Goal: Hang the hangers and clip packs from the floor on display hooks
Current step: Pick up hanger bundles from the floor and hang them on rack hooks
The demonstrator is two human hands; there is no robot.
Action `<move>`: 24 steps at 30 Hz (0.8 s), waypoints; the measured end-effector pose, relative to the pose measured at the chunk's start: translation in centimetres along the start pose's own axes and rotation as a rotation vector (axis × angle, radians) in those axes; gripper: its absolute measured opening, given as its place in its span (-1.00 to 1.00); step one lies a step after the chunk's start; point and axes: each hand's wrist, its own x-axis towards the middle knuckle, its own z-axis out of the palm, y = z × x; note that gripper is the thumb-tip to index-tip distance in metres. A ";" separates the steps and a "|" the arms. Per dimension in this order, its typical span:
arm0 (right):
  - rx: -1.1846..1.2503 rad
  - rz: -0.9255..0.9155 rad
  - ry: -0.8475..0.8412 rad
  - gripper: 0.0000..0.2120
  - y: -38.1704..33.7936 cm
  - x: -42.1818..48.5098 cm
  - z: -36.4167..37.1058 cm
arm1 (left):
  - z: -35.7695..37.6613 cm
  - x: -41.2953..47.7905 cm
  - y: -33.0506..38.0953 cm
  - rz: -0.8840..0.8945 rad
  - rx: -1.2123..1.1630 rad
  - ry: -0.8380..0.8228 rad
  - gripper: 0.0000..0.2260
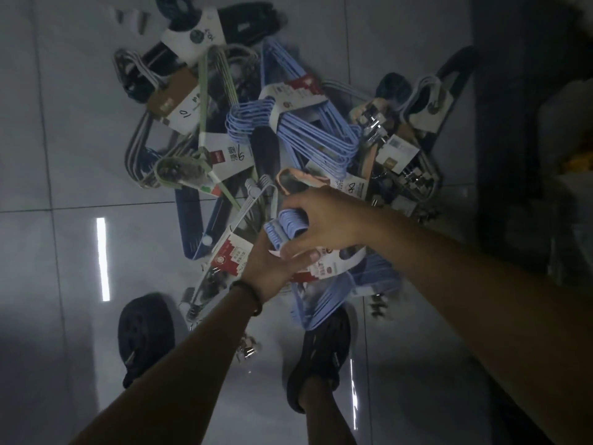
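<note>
Blue is the colour of the hanger pack (290,228) that the person is picking up right now. The job is only getting started, I think. A big pile is lying on the grey floor (64,155): another blue pack (298,130), green hangers (205,101), black hangers (247,24) and shiny clips (373,123) over on one side. More clips (248,350) are sitting near the person's shoes (324,348). No display hooks are showing, so I am seeing nothing hung up. Nearly everything is waiting its turn.

Both arms are reaching down over the pile. The right hand (327,220) is curling its fingers over the hook ends of the hanger pack, with the thumb pushing from underneath, so it is gripping the pack. The left hand (268,264), with a dark bracelet (248,295) on its wrist, is reaching in just below those hook ends. Its fingers are hiding under the pack and the other hand, so I cannot tell if it is holding on. The pack is sitting at the near edge of the pile, just in front of the shoes. I cannot tell if it is off the floor.
</note>
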 end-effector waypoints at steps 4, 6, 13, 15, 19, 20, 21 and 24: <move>0.206 0.038 0.167 -0.29 2.6 -1.0 2.0 | -0.3 0.6 0.0 -0.010 0.057 0.052 -0.54; 0.306 0.093 0.442 -0.31 4.0 -2.3 4.1 | -0.6 0.8 0.1 -0.039 -0.003 0.091 -0.59; 0.286 0.445 0.867 -0.80 5.0 -11.9 15.7 | -1.9 0.7 -0.2 -0.195 -0.307 0.145 -0.59; 0.337 0.560 0.638 -0.65 4.4 -13.5 19.7 | -2.6 0.5 -0.3 -0.240 -0.346 0.125 -0.50; 1.072 0.790 0.229 -0.17 3.5 -13.3 25.8 | -3.3 0.5 -0.1 -0.283 -0.377 0.063 -0.50; 1.297 0.819 0.180 -0.03 3.9 -12.9 27.1 | -3.4 0.5 -0.1 -0.304 -0.398 0.052 -0.52; 1.476 0.858 0.139 0.04 4.1 -12.4 27.8 | -3.5 0.6 -0.2 -0.325 -0.424 0.036 -0.53; 1.752 0.822 0.135 -0.11 4.3 -11.1 28.0 | -4.3 0.9 -0.7 -0.346 -0.482 0.005 -0.50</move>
